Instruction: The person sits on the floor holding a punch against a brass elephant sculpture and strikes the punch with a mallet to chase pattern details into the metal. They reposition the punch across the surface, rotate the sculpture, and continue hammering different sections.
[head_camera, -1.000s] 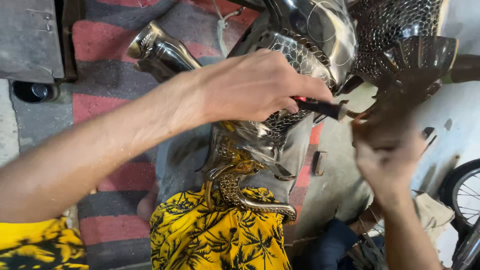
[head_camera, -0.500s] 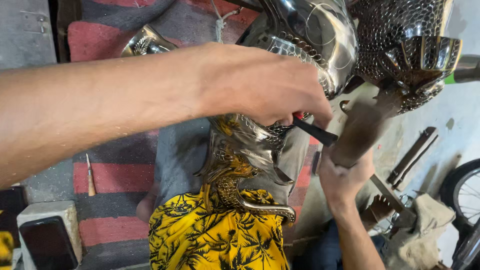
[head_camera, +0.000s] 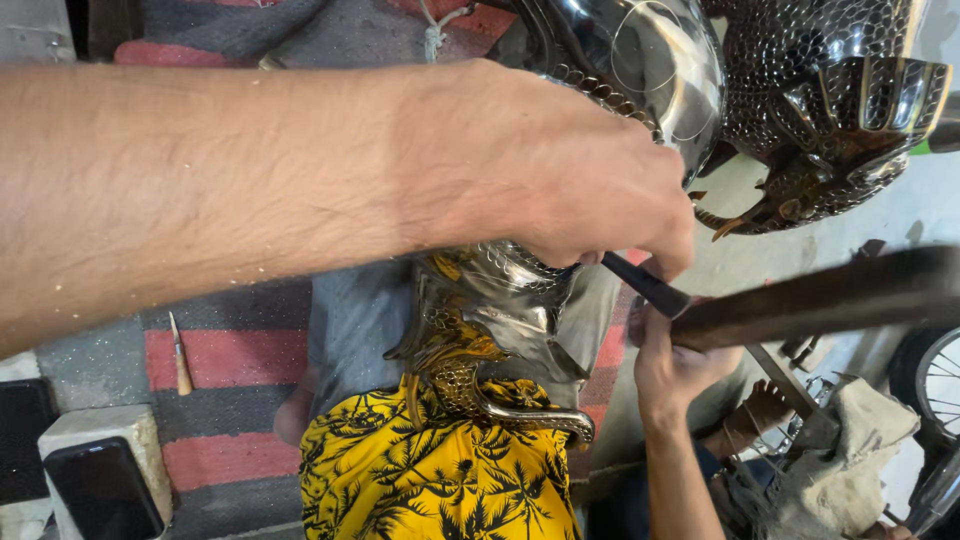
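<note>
Left forearm crosses the frame from the left edge; left hand (head_camera: 560, 180) curled tight, centre-right. Right hand (head_camera: 675, 360) rises from the lower right, fingers clenched.

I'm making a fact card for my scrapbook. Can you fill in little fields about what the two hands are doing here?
Left hand: pinches a dark chisel-like tool against the metalwork.
Right hand: wrapped around a dark wooden handle, which lies across the view, blurred.
Workpiece: shiny embossed metal piece with scale patterns, resting on the lap.
Clothing: yellow palm-print cloth.
Floor: red and grey striped mat, small wooden-handled tool, phone.
</note>
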